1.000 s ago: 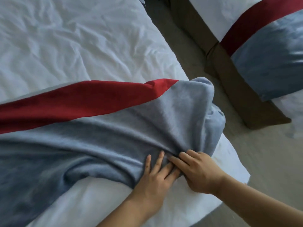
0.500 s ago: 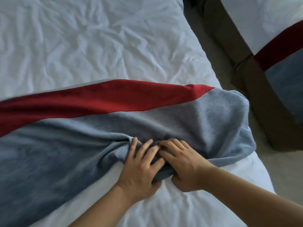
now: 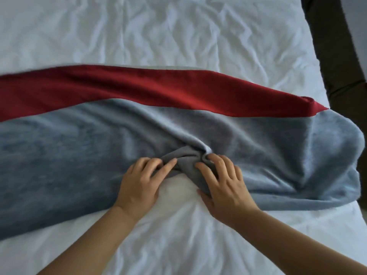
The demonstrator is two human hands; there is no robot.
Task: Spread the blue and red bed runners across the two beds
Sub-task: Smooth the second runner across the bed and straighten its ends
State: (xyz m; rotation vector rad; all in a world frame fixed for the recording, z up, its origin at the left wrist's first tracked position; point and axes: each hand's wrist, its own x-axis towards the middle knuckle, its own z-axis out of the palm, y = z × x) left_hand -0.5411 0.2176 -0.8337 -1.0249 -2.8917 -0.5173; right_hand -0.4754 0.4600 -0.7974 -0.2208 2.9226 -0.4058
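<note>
A bed runner (image 3: pixel 79 155), blue-grey with a red band (image 3: pixel 139 90) along its far edge, lies across the white bed (image 3: pixel 178 36) from the left edge of view to the bed's right side. Its near edge is bunched into a fold at the middle. My left hand (image 3: pixel 141 183) pinches that fold from the left. My right hand (image 3: pixel 222 183) grips the same fold from the right, thumb under the cloth. The runner's right end (image 3: pixel 337 155) is rounded over near the bed's edge.
Creased white sheet (image 3: pixel 178 245) covers the near part of the bed under my forearms. A dark brown bed frame (image 3: pixel 341 56) stands at the far right beyond the mattress edge.
The view has swung left, so the second bed has left the frame. My hands have moved left along the runner's near edge and apart, with the fold now between them.
</note>
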